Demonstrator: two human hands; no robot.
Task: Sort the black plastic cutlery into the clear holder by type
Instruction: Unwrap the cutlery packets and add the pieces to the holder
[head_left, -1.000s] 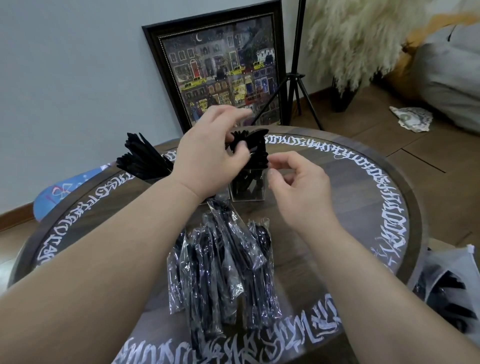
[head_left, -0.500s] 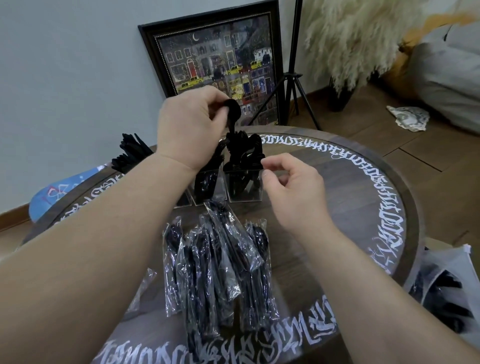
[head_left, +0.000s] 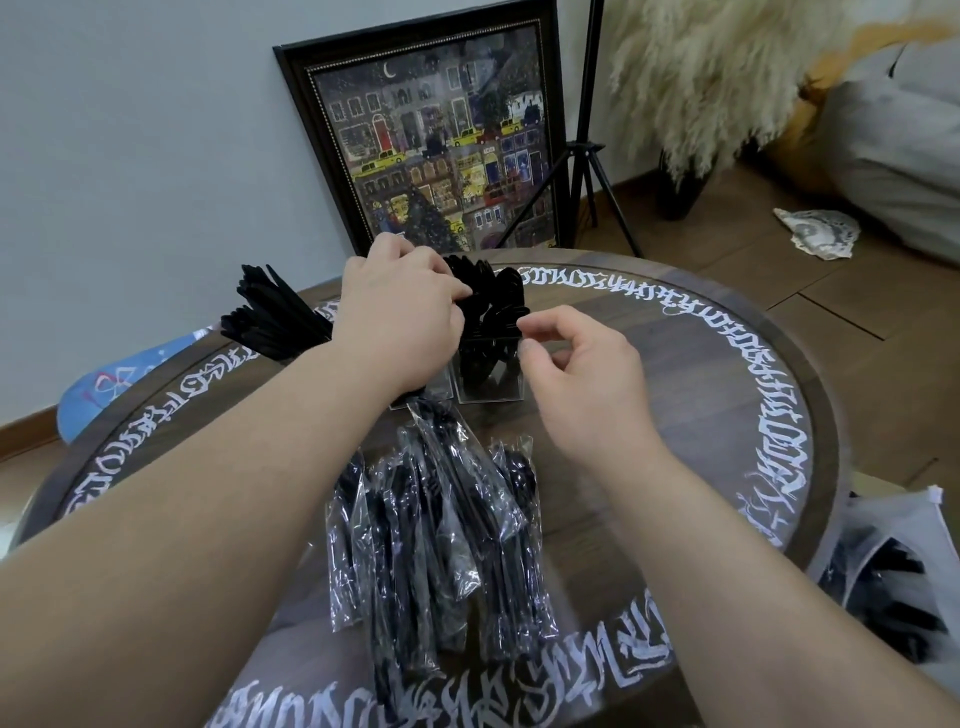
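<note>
Half a second ago our left hand (head_left: 400, 312) was lifted above the holder with a black spoon pinched by its bowl; now it has dropped, and its curled fingers are down among the black plastic spoons (head_left: 491, 296) standing in the clear square plastic holder (head_left: 488, 371). We judge that grip closed on the spoons, though the fingertips are hidden behind the knuckles. Our right hand (head_left: 582, 379) has barely shifted: it hovers just right of that grip, beside the holder's right edge, thumb and forefinger drawn together in a small pinch with the other fingers curled. We cannot tell whether anything lies between them.

Left of the left grip, a fan of straight black plastic handles (head_left: 275, 317) sticks out from another compartment hidden behind the wrist; we cannot tell their type. Below both grips, toward us, lies a pile of clear plastic sleeves holding black cutlery (head_left: 441, 525), flat on the round dark wooden bench with white lettering around its rim (head_left: 727, 374). Beyond the grips, a dark-framed picture of a night street (head_left: 431, 145) leans on the wall, with a black tripod (head_left: 587, 156) right of it. At the far right edge sits a clear bag with more black pieces (head_left: 893, 582).
</note>
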